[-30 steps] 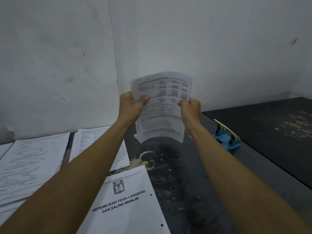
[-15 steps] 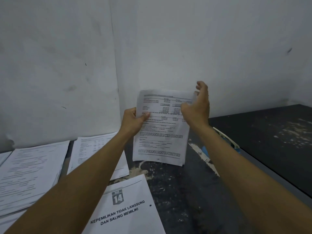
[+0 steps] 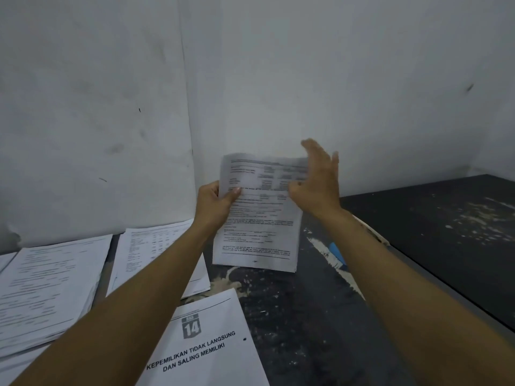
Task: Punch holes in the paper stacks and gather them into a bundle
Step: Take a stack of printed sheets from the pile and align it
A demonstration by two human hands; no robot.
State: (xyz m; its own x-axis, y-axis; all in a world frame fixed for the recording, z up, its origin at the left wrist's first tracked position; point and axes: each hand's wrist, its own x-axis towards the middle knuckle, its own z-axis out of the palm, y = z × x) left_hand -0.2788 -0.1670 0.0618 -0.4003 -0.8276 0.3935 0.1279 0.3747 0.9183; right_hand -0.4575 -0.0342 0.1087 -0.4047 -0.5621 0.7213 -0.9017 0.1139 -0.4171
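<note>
- Left hand (image 3: 216,203) grips a thin paper stack (image 3: 256,227) at its left edge, thumb across the printed face, fingers behind; the stack is held upright above the dark table (image 3: 301,316), near the wall corner.
- Right hand (image 3: 317,181) is spread, fingers straight, at the stack's upper right corner; blurred, so contact with the paper cannot be told.
- Blue hole punch (image 3: 338,253) shows partly behind the right forearm, on the table.
- Title sheet marked "14" (image 3: 206,344) lies nearest, one punched hole visible by its right edge.
- Two more paper stacks lie left: one (image 3: 50,288) at the far left, one (image 3: 156,246) beside it, under the left forearm.
</note>
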